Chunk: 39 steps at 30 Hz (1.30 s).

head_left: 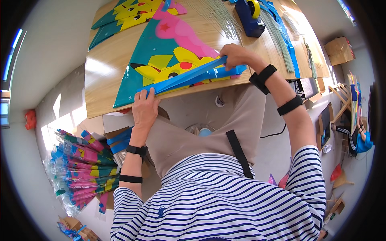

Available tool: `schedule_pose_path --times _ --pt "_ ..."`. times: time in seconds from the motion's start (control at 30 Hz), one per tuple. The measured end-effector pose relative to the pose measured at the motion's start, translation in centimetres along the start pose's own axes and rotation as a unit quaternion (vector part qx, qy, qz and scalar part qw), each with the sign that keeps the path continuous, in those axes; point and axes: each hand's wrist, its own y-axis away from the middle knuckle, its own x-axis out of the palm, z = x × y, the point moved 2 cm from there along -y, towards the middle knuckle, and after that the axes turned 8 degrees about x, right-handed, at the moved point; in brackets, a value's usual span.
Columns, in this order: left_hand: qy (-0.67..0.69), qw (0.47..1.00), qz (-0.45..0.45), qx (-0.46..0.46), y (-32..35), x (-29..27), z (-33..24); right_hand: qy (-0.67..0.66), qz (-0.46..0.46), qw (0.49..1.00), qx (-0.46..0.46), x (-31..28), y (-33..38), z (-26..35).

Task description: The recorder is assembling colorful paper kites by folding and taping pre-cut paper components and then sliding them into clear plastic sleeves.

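While the upper strand of a blue strip (189, 75) is gripped in the bent fingers of the right hand (238, 56), its left end is covered by the fingertips of the left hand (144, 107) at the near edge of a wooden table (102, 82); whether it is also pinched from below cannot be told. The strip is drawn slantwise across the lower part of a triangular sheet (161, 45), and a second blue length (217, 73) is seen just below it. The sheet, printed in teal and pink with a yellow cartoon figure, is laid on the table. Beyond it, similar printed sheets (130, 16) are placed at the far left; toward the far right, a dark blue tape dispenser (250, 25) is flanked by thin rods (221, 18). Low at the left, packages in clear plastic (90, 164) are bunched together.
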Motion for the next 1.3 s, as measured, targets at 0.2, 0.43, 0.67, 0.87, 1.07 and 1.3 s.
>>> schedule_pose_path --times 0.2,0.43,0.67,0.87,1.07,1.3 --pt "-0.006 1.0 0.015 -0.005 0.2 0.0 -0.1 0.214 -0.217 0.948 0.093 -1.4 4.3 -10.1" --pt "-0.014 0.999 0.03 -0.006 0.1 0.3 -0.2 0.302 -0.326 0.882 0.157 2.2 6.2 -16.5" --pt "-0.018 0.999 0.041 -0.011 0.2 0.3 -0.3 0.295 -0.374 0.853 0.215 4.3 6.3 -18.6" --pt "-0.019 0.999 0.038 -0.007 0.4 0.5 -0.2 0.116 -0.377 0.838 0.377 4.0 8.5 -22.5" --pt "-0.017 0.999 0.038 -0.009 0.3 0.7 -0.3 -0.158 -0.37 0.82 0.407 4.2 9.8 -24.1" --pt "-0.019 0.999 0.037 -0.002 0.2 0.4 -0.2 -0.145 -0.39 0.833 0.366 5.1 6.8 -20.9"
